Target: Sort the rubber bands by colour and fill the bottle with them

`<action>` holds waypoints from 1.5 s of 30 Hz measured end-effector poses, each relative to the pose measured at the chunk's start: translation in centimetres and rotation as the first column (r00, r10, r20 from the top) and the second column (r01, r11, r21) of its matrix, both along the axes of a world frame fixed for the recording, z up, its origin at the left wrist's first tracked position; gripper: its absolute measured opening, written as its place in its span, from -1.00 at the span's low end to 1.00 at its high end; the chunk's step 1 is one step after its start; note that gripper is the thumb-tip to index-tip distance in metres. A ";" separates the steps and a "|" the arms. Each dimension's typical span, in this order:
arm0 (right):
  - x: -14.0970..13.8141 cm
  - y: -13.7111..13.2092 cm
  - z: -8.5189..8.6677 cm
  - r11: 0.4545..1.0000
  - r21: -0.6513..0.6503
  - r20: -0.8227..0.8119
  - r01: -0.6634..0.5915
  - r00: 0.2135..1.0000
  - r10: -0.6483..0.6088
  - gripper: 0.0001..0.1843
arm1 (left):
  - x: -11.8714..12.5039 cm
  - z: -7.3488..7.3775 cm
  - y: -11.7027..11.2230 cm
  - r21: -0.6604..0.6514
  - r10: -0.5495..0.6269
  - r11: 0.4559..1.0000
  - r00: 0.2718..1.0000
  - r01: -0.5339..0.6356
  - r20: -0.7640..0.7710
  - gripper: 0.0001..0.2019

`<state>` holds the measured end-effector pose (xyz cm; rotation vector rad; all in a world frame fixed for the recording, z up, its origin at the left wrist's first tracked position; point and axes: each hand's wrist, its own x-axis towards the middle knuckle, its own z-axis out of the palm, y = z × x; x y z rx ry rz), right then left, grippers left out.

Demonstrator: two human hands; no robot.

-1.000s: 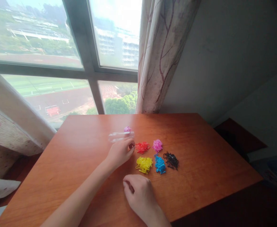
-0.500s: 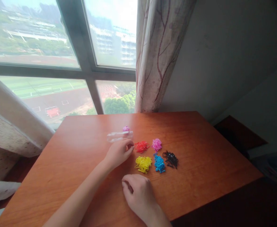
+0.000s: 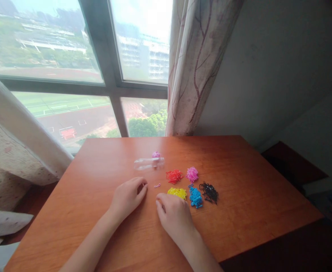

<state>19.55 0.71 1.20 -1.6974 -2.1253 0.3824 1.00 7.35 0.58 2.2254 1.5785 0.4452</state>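
Observation:
My left hand [image 3: 129, 196] rests low over the table with its fingertips pinched together; whatever is between them is too small to make out. Just right of it lies a single pinkish rubber band [image 3: 157, 185]. My right hand [image 3: 175, 213] is curled, thumb against fingers, in front of the yellow rubber bands [image 3: 177, 193] and hiding part of them. Its fingertips are also too hidden to show any held thing. Behind are piles of red rubber bands [image 3: 174, 176] and pink rubber bands [image 3: 192, 174]. Blue rubber bands [image 3: 196, 197] and black rubber bands [image 3: 209, 192] lie to the right.
A clear plastic container [image 3: 147, 164] lies farther back, with a small pink-purple object [image 3: 156, 155] by it. A short dark-blue piece [image 3: 190, 185] sits above the blue pile. The wooden table [image 3: 253, 181] meets a window and curtain [image 3: 200, 68] at its far edge.
My left hand has drawn back from beside the red pile, and the single pinkish band now shows on the table. My right hand has moved forward to the yellow pile. The view has shifted slightly.

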 end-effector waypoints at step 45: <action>12.5 7.6 2.8 0.931 -0.116 0.212 0.347 0.924 -0.318 -0.82 | 0.3 0.3 0.0 -0.016 0.002 1.000 1.000 -0.002 -0.015 -0.85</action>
